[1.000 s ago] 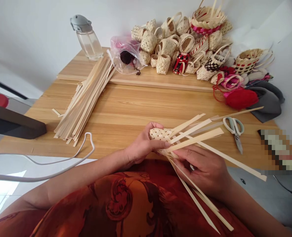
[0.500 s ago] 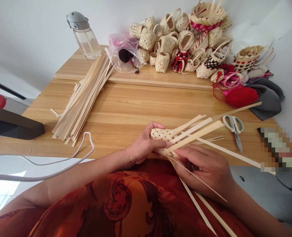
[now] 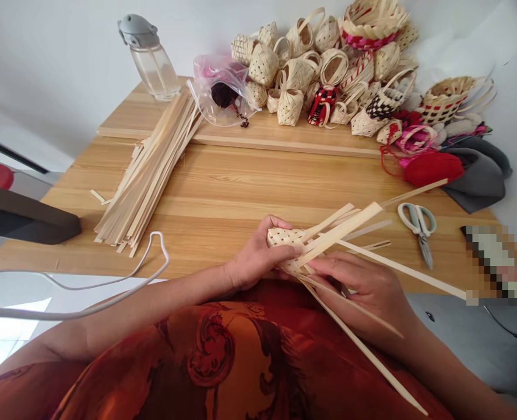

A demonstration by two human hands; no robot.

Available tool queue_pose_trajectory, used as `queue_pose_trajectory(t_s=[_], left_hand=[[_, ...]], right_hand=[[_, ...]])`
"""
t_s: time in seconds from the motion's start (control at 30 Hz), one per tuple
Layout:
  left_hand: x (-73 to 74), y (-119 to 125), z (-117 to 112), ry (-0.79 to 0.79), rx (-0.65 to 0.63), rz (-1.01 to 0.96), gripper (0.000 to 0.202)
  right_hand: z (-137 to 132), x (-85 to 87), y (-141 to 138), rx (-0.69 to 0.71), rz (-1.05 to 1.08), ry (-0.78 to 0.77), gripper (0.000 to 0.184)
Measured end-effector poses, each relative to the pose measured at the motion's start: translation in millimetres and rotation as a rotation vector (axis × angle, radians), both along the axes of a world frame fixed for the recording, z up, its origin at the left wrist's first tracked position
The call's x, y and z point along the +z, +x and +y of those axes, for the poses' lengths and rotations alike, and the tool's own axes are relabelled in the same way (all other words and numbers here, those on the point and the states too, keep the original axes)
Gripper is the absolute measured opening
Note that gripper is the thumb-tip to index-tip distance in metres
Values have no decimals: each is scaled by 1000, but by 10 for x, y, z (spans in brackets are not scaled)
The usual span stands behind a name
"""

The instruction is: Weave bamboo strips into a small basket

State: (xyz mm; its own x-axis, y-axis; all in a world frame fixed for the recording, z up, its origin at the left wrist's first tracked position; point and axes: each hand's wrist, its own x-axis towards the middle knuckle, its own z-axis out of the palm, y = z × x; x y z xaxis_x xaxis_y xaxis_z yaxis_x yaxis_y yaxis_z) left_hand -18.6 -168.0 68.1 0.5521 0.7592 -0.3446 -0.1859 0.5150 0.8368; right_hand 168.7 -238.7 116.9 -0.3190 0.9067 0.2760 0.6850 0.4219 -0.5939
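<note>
A small, partly woven basket of pale flat strips lies on its side at the table's front edge, above my lap. My left hand is closed round its woven end, thumb pressed on the near face. Long loose strips fan out from the weave to the right, and others hang down over my lap. My right hand is closed at the weave's right side, its thumb and fingers among the strips. Which strip it pinches is partly hidden by the fingers.
Scissors lie right of my hands. A bundle of flat strips rests at left, near a water bottle and a plastic bag. Several small woven baskets pile up at the back. A white cable loops at front left.
One upper loose strip has swung up and left across its neighbours. The strips hanging over my lap have shifted. My left hand keeps its grip, and the view has turned slightly.
</note>
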Motion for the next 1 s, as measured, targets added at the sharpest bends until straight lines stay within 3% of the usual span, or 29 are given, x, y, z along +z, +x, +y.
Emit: queue_pose_trajectory(t_s=[0.1,0.27,0.4,0.6,0.8,1.0], left_hand=[[18,-27,12,10,-23,-31,52],[39,-43,30,-39,-1,-85,35],[31,-45,25,17,16,-39,38],[-12,-13,13,131,80,1,34],[-14,-4,23,153,141,25,34],[-32,-79,48,185,75,26,28]], right_hand=[[-28,-51,60,11,6,13,20],[-64,-113,113,55,-32,87,32],[-83,-166,92,63,-32,163,37],[-64,-170,2,15,-46,247,31],[-20,-123,-37,-126,18,263,24],[37,-120,14,54,74,154,27]])
